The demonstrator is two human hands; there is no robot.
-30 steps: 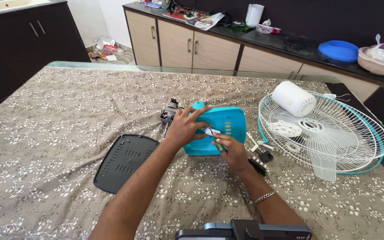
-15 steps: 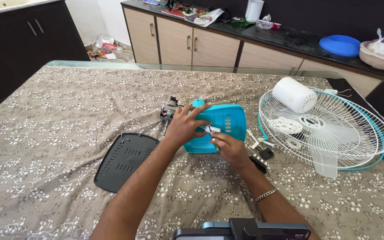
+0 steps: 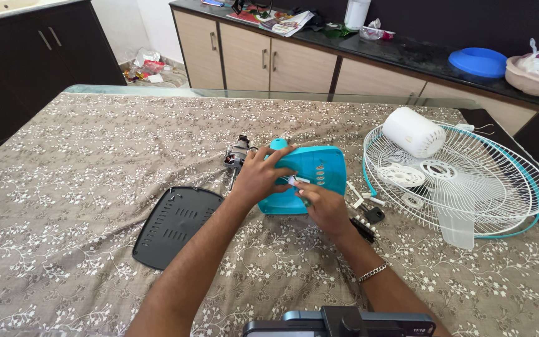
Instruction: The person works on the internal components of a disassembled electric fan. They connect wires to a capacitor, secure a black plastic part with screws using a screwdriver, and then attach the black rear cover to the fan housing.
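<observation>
Two hands meet on one blue fan cover (image 3: 310,178) in the middle of the frame. The left hand (image 3: 262,178) presses it, fingers spread. The right hand (image 3: 324,207) pinches one small tool. One black panel (image 3: 176,224) lies lower left, one white fan cage (image 3: 469,187) right.

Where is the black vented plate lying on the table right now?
In the head view, the black vented plate lies flat on the tablecloth, left of the forearm of the left hand.

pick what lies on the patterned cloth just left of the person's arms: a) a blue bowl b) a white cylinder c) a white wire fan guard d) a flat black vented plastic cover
d: the flat black vented plastic cover lies on the patterned cloth left of both arms.
</observation>
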